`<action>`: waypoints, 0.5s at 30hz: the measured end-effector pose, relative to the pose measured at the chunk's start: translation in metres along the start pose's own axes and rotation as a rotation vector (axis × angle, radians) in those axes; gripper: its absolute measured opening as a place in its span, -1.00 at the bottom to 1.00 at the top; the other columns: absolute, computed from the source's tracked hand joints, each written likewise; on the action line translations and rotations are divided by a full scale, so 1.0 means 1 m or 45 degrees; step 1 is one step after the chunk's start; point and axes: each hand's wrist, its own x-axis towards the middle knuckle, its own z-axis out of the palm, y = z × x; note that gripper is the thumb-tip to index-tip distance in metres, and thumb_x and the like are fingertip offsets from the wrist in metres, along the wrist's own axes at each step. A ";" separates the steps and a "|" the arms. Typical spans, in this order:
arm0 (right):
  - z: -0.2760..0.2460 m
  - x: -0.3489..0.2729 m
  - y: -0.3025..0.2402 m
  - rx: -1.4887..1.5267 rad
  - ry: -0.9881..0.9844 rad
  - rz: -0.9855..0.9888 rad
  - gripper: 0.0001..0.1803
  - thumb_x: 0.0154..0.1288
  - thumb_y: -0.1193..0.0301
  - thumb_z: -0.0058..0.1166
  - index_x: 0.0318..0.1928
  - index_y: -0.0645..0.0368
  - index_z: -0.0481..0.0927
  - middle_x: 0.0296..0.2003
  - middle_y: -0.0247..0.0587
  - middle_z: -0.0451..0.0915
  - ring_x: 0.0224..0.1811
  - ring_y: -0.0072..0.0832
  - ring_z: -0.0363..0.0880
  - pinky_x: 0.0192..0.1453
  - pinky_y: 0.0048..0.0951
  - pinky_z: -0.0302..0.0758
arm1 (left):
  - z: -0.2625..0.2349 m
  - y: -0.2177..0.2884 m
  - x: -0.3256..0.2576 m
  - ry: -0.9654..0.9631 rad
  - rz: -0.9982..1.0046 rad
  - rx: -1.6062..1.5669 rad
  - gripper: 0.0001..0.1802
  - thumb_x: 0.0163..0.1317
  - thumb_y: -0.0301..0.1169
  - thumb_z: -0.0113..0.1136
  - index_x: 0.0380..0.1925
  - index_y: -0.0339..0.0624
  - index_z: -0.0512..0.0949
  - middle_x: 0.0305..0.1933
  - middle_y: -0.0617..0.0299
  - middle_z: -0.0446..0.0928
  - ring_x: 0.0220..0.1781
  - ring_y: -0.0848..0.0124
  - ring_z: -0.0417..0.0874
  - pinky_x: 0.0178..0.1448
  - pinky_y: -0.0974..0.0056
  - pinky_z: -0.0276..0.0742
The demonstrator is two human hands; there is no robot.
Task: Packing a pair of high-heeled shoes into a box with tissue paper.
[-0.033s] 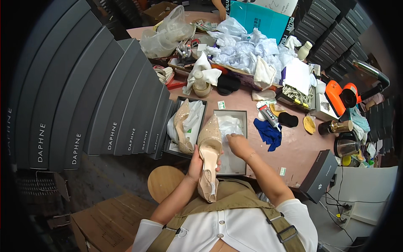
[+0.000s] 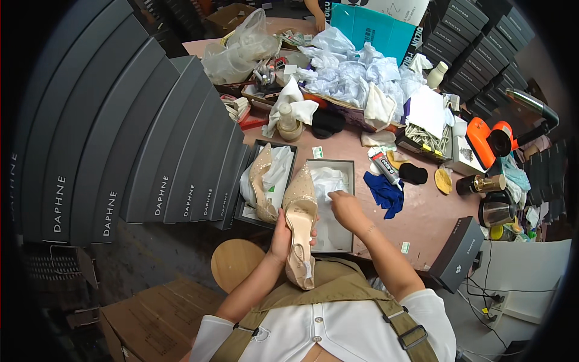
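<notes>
My left hand (image 2: 280, 239) is closed round a beige pointed-toe slingback shoe (image 2: 300, 194) with small sparkles, its toe pointing away from me. The shoe covers part of the open grey shoebox (image 2: 351, 178). White tissue paper (image 2: 329, 181) lies inside that box. Over the box's right side, my right hand (image 2: 348, 212) is closed with its fingers curled beside the tissue; what they pinch, if anything, is hidden. A matching shoe (image 2: 260, 181) rests on tissue in a second dark box (image 2: 293, 161) to the left.
Stacked grey shoeboxes (image 2: 145, 139) rise at the left. A crumpled-tissue heap (image 2: 344, 75) fills the table's back. Right of the box lie a blue cloth (image 2: 384, 194) and a glue tube (image 2: 386, 167). An orange device (image 2: 482, 142) stands far right; a grey lid (image 2: 456, 253) leans near the edge.
My right hand has shifted very slightly to the right and nearer to me. The shoe in my left hand stays almost in place.
</notes>
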 end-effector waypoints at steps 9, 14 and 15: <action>-0.010 0.006 -0.061 0.117 -0.413 -0.001 -0.42 0.39 0.08 -0.23 0.15 0.35 0.30 0.13 0.28 0.34 0.27 -0.03 0.24 0.32 0.29 -0.11 | 0.023 -0.050 0.020 0.210 0.179 0.276 -0.11 0.28 0.34 -0.45 0.37 -0.11 0.02 0.38 0.12 0.14 0.39 0.25 0.21 0.41 0.16 0.17; 0.029 0.015 -0.057 0.459 -0.136 0.133 -0.27 0.39 -0.06 -0.32 -0.26 0.52 0.50 -0.20 0.43 0.48 -0.03 0.15 0.44 0.08 0.12 0.27 | 0.017 -0.048 0.022 0.115 0.125 0.102 -0.09 0.26 0.35 -0.49 0.39 -0.10 -0.06 0.39 0.12 0.12 0.39 0.24 0.20 0.42 0.16 0.17; 0.027 0.017 -0.061 0.542 -0.116 0.240 -0.22 0.38 -0.09 -0.34 -0.35 0.55 0.53 -0.28 0.44 0.50 -0.10 0.18 0.47 0.02 0.08 0.34 | 0.018 -0.049 0.018 0.125 0.101 0.109 -0.09 0.26 0.36 -0.49 0.39 -0.10 -0.05 0.39 0.12 0.12 0.39 0.24 0.20 0.42 0.16 0.17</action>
